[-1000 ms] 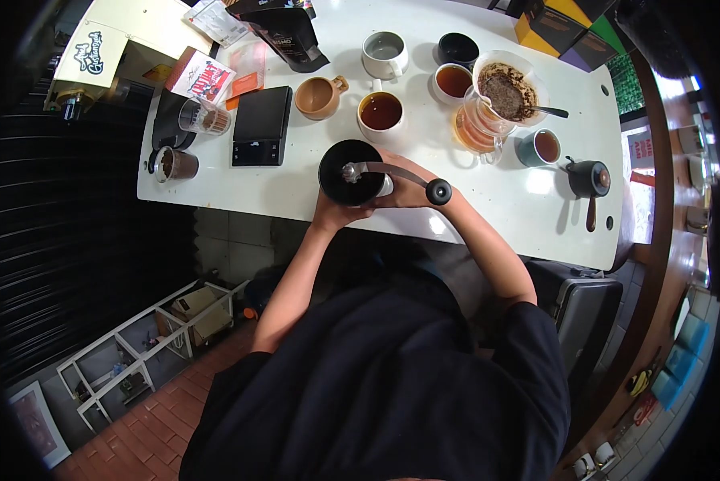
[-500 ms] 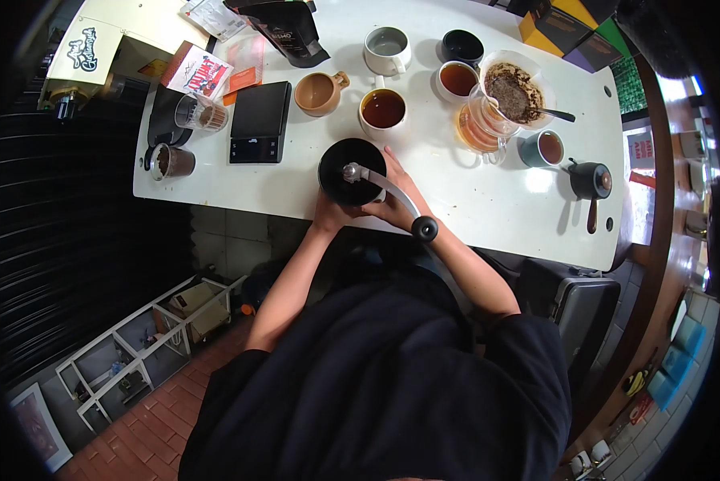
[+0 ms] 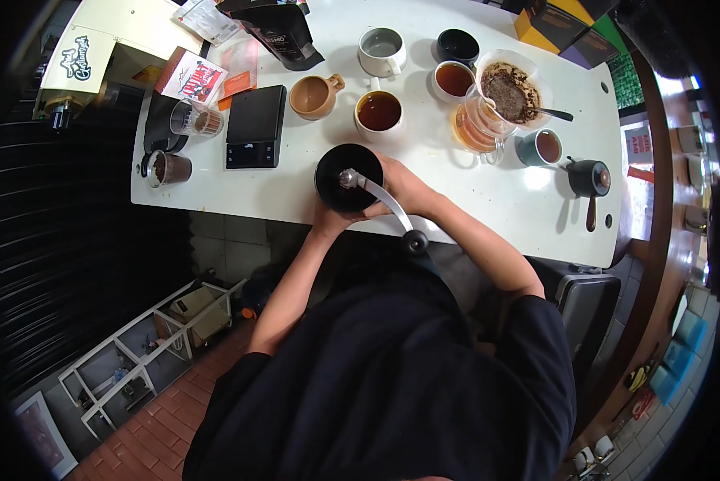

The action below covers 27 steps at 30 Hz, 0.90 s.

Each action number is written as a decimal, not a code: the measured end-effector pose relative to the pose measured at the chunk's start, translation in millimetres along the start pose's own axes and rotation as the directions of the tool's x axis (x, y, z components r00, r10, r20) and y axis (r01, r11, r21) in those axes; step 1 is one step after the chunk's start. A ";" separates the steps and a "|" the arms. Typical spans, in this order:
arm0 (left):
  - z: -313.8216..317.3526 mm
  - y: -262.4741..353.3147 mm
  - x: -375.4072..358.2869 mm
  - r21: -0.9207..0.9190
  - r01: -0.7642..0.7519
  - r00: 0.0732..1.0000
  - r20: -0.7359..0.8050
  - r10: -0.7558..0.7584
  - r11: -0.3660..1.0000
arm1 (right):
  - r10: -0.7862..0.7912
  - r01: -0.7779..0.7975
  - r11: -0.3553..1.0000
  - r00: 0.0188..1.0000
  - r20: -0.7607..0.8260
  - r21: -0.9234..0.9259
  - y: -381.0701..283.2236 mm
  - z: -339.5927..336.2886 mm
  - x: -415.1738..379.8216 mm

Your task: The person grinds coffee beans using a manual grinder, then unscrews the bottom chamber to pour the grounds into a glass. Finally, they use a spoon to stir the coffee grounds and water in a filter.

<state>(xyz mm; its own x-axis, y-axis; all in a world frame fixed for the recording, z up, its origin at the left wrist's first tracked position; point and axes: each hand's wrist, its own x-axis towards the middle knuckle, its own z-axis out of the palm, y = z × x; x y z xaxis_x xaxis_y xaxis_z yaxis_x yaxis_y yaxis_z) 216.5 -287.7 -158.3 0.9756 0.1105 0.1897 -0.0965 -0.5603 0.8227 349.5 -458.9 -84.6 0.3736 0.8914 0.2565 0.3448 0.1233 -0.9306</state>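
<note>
A manual coffee grinder [image 3: 329, 183] with a black round top is held upright at the table's front edge. Its silver crank [image 3: 385, 199] points toward my body and a little right, ending in a black knob [image 3: 414, 242]. My left hand [image 3: 330, 216] wraps the grinder's near left side, mostly hidden beneath the top. Around its right side closes my right hand [image 3: 401, 191], the fingers partly out of sight. Just beyond stands a white mug [image 3: 380, 132] of dark brown liquid; a brown cup [image 3: 312, 98] is left of it.
On the white table [image 3: 448, 208] at left are a black scale [image 3: 254, 120], a glass [image 3: 185, 119] and a cup of grounds [image 3: 170, 168]. Rightward stand a glass server [image 3: 473, 132] under a filter of wet grounds [image 3: 510, 90], a teal cup [image 3: 540, 147] and a small black pot [image 3: 589, 178].
The crank's knob has swung slightly toward my body and left. My right hand has shifted around the grinder, and my right elbow has moved outward. The camera view has shifted a little.
</note>
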 end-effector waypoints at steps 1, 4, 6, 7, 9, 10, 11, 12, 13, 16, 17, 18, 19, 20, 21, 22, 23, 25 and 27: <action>0.4 6.7 2.7 0.094 -0.031 0.999 -0.039 0.035 0.995 | -0.032 0.030 0.998 0.999 -0.039 -0.056 1.5 3.0 -1.6; 6.3 11.5 -2.3 0.073 -0.002 0.997 -0.074 0.007 0.997 | -0.075 0.062 0.989 0.993 -0.094 -0.136 7.3 10.5 -6.0; 12.0 12.5 -5.2 0.059 0.013 0.994 -0.111 -0.007 0.998 | -0.060 0.042 0.989 0.991 -0.121 -0.143 4.6 12.8 -5.9; 14.4 13.0 -6.4 0.049 0.032 0.988 -0.150 -0.024 0.998 | -0.069 0.046 0.987 0.987 -0.143 -0.157 3.7 14.6 -4.8; 17.5 7.0 -7.9 0.122 -0.008 0.988 -0.152 0.027 0.992 | -0.020 -0.008 0.985 0.987 -0.162 -0.170 1.5 18.6 -2.1; 18.6 4.3 -9.5 0.198 -0.045 0.986 -0.148 0.075 0.979 | 0.030 -0.062 0.982 0.983 -0.182 -0.176 -0.2 22.1 -1.7; 18.7 5.1 -8.2 0.197 -0.049 0.986 -0.149 0.079 0.979 | 0.040 -0.084 0.980 0.971 -0.237 -0.179 -2.5 27.0 -2.2; 18.5 5.9 -7.4 0.183 -0.056 0.984 -0.155 0.085 0.982 | 0.038 -0.082 0.980 0.971 -0.236 -0.183 -2.3 31.6 -3.9; 18.2 6.9 -7.3 0.169 -0.061 0.983 -0.161 0.088 0.984 | 0.049 -0.110 0.973 0.957 -0.285 -0.201 -1.0 36.7 -6.2; 17.3 12.7 -4.5 0.120 -0.029 0.980 -0.191 0.051 0.992 | 0.125 -0.151 0.987 0.936 -0.328 -0.055 -12.0 32.4 -5.1; 16.4 10.8 -4.5 0.122 -0.030 0.980 -0.193 0.053 0.992 | 0.121 -0.141 0.989 0.948 -0.294 -0.045 -10.9 30.5 -4.9; 13.7 8.6 -5.4 0.125 -0.058 0.985 -0.153 0.077 0.990 | 0.119 -0.132 0.991 0.958 -0.260 -0.034 -11.1 29.3 -5.5; 9.8 6.5 -6.3 0.129 -0.087 0.988 -0.113 0.102 0.988 | 0.115 -0.127 0.991 0.959 -0.258 -0.033 -13.1 28.1 -7.3; 2.8 10.4 -5.7 0.135 -0.087 0.988 -0.115 0.103 0.987 | 0.088 -0.097 0.995 0.959 -0.269 -0.023 -21.3 25.5 -8.1; -7.8 22.1 -3.5 0.111 -0.065 0.997 -0.024 0.068 0.992 | 0.061 -0.067 0.998 0.958 -0.280 -0.013 -29.7 22.9 -9.6; -19.0 34.5 -2.3 0.089 -0.040 0.997 0.068 0.034 0.995 | 0.057 -0.062 0.998 0.959 -0.279 -0.009 -36.8 19.9 -12.1; -32.1 51.7 -2.3 0.095 -0.039 0.997 0.065 0.033 0.995 | 0.087 -0.076 0.995 0.969 -0.233 0.056 -43.9 16.2 -15.8; -58.5 87.8 -3.0 -0.247 0.441 0.874 0.339 -0.349 0.863 | 0.151 -0.120 0.973 0.976 -0.155 0.196 -60.3 12.3 -25.2; -76.9 102.8 -5.5 -0.225 0.490 0.813 0.466 -0.349 0.842 | 0.163 -0.131 0.957 0.981 -0.107 0.257 -82.2 6.6 -27.0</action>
<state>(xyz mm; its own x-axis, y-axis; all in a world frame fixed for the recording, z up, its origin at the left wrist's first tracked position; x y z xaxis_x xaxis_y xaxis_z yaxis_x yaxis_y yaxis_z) 186.0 -282.7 -33.5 0.9188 -0.0972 -0.3827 0.3528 -0.2332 0.9062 305.4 -490.2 -16.7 0.5148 0.8477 0.1281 0.0599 0.1136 -0.9917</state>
